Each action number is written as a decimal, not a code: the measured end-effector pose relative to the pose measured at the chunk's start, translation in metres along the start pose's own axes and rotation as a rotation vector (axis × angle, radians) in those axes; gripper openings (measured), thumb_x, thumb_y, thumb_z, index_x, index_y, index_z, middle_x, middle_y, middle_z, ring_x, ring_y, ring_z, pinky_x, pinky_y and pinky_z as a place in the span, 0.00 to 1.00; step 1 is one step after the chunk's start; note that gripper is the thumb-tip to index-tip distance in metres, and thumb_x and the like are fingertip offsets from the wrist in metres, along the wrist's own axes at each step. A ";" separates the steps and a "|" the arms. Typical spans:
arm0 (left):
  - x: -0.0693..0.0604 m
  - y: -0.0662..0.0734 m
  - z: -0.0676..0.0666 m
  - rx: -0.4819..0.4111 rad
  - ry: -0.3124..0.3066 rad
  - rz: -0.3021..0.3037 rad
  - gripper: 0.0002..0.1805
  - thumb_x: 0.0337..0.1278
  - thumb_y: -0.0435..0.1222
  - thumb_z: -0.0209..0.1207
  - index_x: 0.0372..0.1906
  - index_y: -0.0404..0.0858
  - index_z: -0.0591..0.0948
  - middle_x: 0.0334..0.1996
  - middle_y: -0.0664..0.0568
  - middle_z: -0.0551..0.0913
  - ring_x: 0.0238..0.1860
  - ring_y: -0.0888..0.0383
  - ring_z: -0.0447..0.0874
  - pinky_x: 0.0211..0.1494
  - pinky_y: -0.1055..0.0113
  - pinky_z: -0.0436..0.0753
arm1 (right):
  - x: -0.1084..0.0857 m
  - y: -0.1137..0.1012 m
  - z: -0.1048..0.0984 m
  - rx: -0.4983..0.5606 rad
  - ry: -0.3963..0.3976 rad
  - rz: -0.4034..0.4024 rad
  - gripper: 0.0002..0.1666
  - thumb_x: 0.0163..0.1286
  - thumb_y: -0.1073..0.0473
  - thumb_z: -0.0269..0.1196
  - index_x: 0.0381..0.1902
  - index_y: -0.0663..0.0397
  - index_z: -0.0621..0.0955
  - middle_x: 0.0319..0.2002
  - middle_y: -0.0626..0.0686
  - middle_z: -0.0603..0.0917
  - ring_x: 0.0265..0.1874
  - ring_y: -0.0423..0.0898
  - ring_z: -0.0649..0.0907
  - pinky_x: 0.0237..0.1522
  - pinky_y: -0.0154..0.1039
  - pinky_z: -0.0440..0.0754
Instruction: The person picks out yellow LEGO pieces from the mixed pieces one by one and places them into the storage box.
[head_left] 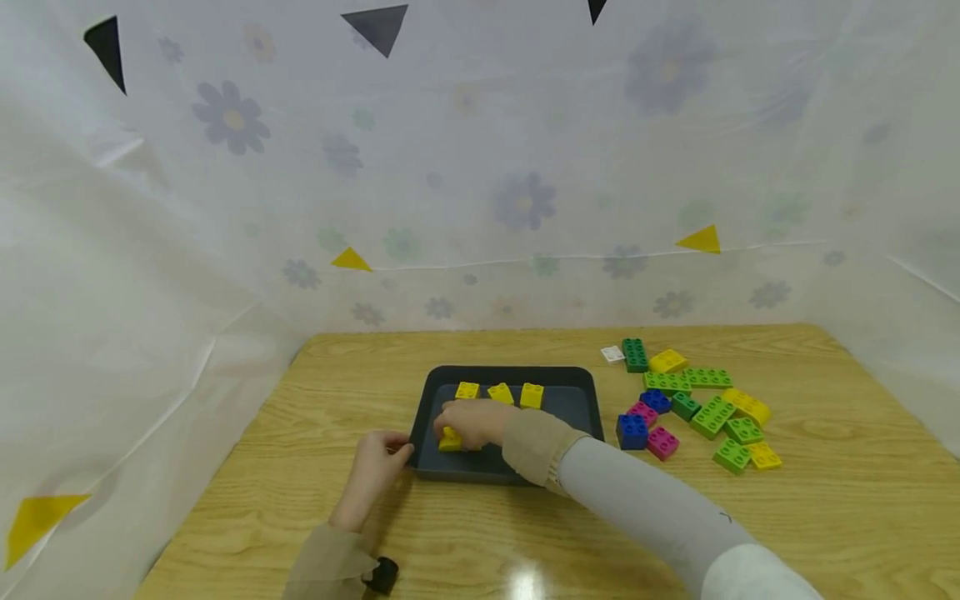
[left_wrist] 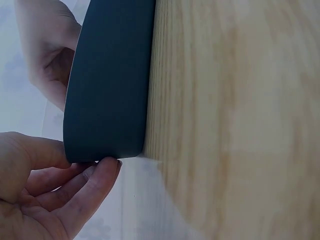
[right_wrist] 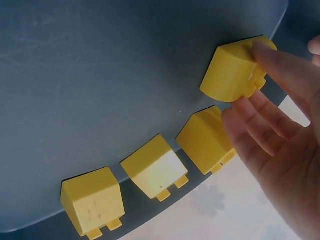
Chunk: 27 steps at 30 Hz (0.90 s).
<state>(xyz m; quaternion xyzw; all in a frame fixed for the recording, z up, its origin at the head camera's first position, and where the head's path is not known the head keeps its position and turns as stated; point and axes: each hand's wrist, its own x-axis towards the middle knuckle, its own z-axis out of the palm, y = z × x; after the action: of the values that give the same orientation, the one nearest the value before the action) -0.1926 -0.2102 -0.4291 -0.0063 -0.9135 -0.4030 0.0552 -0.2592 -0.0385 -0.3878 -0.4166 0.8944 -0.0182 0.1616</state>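
The right hand point(head_left: 476, 422) point(right_wrist: 287, 135) is inside the dark tray point(head_left: 510, 373) point(left_wrist: 110, 80) point(right_wrist: 115, 75), at its left part. Its thumb and fingers pinch a curved yellow brick point(head_left: 450, 442) point(right_wrist: 227, 75). Three more yellow bricks point(head_left: 467, 390) point(head_left: 500, 394) point(head_left: 532, 396) lie in a row along the tray's far side. In the right wrist view the fingertips are close to the nearest of these bricks point(right_wrist: 205, 140). At the tray's near left edge the left hand point(head_left: 371, 471) point(left_wrist: 55, 195) grips the wall, thumb at the rim and a finger against the outside.
Right of the tray, loose bricks lie on the wooden table point(head_left: 300, 417): green point(head_left: 634, 355), lime point(head_left: 712, 417), yellow point(head_left: 746, 406), blue point(head_left: 632, 432), pink point(head_left: 663, 443) and a white piece point(head_left: 612, 354). A flowered sheet point(head_left: 480, 167) hangs behind the table.
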 end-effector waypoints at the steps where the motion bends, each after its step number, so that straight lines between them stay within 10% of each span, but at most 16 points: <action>1: 0.000 0.000 0.000 -0.001 -0.002 -0.001 0.10 0.52 0.24 0.57 0.38 0.22 0.82 0.33 0.35 0.84 0.33 0.50 0.84 0.32 0.64 0.83 | -0.001 0.000 -0.001 -0.001 0.000 -0.002 0.22 0.60 0.66 0.64 0.51 0.41 0.80 0.51 0.47 0.78 0.48 0.41 0.79 0.52 0.33 0.78; 13: -0.001 0.001 -0.001 -0.011 -0.007 -0.017 0.10 0.53 0.25 0.57 0.39 0.21 0.82 0.33 0.35 0.84 0.31 0.51 0.83 0.31 0.65 0.83 | -0.025 0.007 -0.036 -0.074 0.191 -0.026 0.31 0.65 0.52 0.60 0.65 0.39 0.67 0.64 0.52 0.68 0.60 0.49 0.73 0.58 0.41 0.75; 27: -0.002 0.000 -0.004 -0.011 0.004 -0.019 0.10 0.53 0.25 0.57 0.39 0.22 0.82 0.33 0.35 0.84 0.32 0.51 0.83 0.31 0.66 0.83 | -0.079 0.075 -0.046 -0.155 0.467 -0.002 0.39 0.63 0.42 0.59 0.69 0.42 0.62 0.70 0.58 0.60 0.69 0.58 0.60 0.70 0.56 0.54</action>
<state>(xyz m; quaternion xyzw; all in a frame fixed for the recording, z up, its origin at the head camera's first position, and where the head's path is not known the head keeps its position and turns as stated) -0.1900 -0.2134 -0.4267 0.0030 -0.9113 -0.4083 0.0534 -0.2814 0.0652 -0.3349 -0.4129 0.9059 -0.0456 -0.0819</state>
